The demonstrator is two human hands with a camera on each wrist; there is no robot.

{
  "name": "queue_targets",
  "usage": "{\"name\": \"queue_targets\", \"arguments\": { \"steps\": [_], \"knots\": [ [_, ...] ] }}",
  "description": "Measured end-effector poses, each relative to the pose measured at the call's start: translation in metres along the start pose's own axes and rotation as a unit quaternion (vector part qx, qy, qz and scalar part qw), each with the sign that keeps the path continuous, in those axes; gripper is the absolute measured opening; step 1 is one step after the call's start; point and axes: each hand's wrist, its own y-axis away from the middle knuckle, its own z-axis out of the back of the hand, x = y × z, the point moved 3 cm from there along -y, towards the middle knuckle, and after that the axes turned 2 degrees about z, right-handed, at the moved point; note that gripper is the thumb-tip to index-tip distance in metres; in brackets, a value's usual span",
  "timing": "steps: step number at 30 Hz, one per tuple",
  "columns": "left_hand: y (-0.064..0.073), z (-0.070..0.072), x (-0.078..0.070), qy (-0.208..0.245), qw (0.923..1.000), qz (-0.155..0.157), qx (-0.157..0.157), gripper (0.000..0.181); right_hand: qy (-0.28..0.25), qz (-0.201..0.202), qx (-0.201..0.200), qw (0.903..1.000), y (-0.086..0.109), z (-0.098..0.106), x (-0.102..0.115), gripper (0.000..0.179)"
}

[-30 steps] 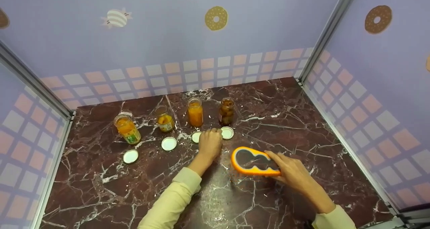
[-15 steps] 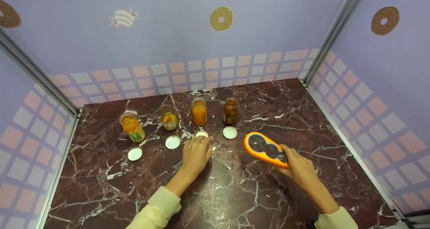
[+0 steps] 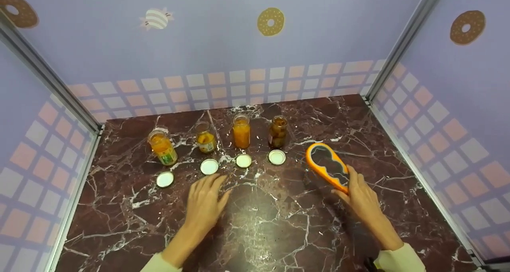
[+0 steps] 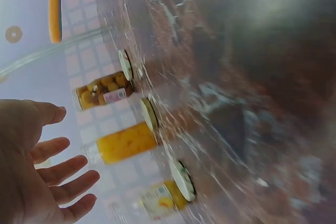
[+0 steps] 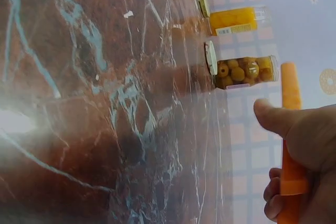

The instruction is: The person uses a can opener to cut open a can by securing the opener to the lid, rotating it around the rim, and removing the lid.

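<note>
My right hand (image 3: 362,200) grips one end of an orange jar opener (image 3: 317,169) with scalloped holes, holding it above the right side of the table; in the right wrist view the opener (image 5: 292,87) shows edge-on. Fingers spread and relaxed, my left hand (image 3: 204,202) is empty, its fingertips just in front of a white lid (image 3: 209,166). Beyond stand open glass jars: orange fruit with a green label (image 3: 162,146), a part-filled yellow one (image 3: 206,142), a full orange one (image 3: 241,134) and one of dark round fruit (image 3: 278,134).
Three more lids lie in front of their jars: one at left (image 3: 165,179), one in the middle (image 3: 244,160), one at right (image 3: 277,157). The dark red marble-patterned table (image 3: 271,228) is bounded by lilac walls (image 3: 207,36) with metal framing.
My left hand has moved left and back toward me from between the lids, its fingers loosening. The jar opener in my right hand has swung up and to the right.
</note>
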Motion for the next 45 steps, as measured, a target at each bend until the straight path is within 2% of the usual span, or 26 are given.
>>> {"name": "queue_targets", "arguments": {
  "steps": [6,11,18,22,27,32,45],
  "knots": [
    [0.029,0.025,0.023,-0.018,0.999,0.041,-0.009,0.05,-0.003,-0.027,0.028,0.9993,-0.003,-0.004,-0.009,0.087],
    [0.045,0.046,0.043,-0.025,0.9962,0.082,-0.019,0.051,-0.013,-0.059,0.052,0.9969,-0.007,-0.009,-0.013,0.085],
    [0.063,0.064,0.061,-0.031,0.9928,0.092,-0.07,0.049,-0.026,-0.094,0.078,0.9921,-0.013,-0.022,-0.015,0.086],
    [0.07,0.069,0.069,-0.034,0.9911,0.094,-0.088,0.047,-0.036,-0.118,0.079,0.9893,-0.014,-0.031,-0.017,0.077],
    [0.079,0.073,0.076,-0.038,0.9897,0.109,-0.086,0.045,-0.036,-0.155,0.096,0.9825,-0.015,-0.04,-0.023,0.069],
    [0.086,0.074,0.082,-0.044,0.9881,0.124,-0.08,0.045,-0.027,-0.173,0.108,0.9786,-0.014,-0.046,-0.028,0.067],
    [0.098,0.075,0.09,-0.069,0.9863,0.132,-0.07,0.047,-0.018,-0.171,0.091,0.9809,-0.015,-0.047,-0.025,0.062]
  ]
}}
